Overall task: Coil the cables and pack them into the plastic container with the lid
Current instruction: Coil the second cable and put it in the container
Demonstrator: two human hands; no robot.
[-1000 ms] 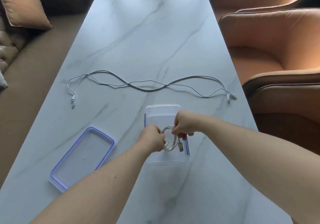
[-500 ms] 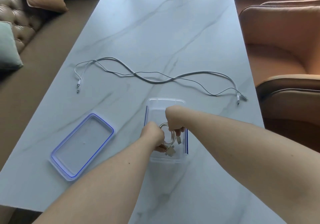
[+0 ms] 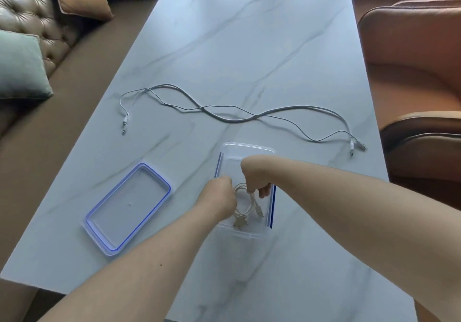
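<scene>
Two hands pinch one coiled cable [image 3: 245, 203] over the container [image 3: 248, 148].
Left hand [image 3: 220, 194] and right hand [image 3: 254, 175] each keep a closed grip on the coil, its plugs hanging inside.

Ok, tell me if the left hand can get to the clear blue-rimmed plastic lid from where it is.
Probably yes: the clear blue-rimmed plastic lid lies open on the marble table just beside the left hand, nothing between, though it grips the coiled white cable.

Both hands and a coiled white cable [image 3: 245, 203] fill the near half of the clear rectangular plastic container [image 3: 245, 148]; its far half is free. Beyond it, long white cables [image 3: 232, 119] cross the pale marble counter [image 3: 249, 34], with the blue-rimmed clear lid [image 3: 128, 208] lying left
</scene>
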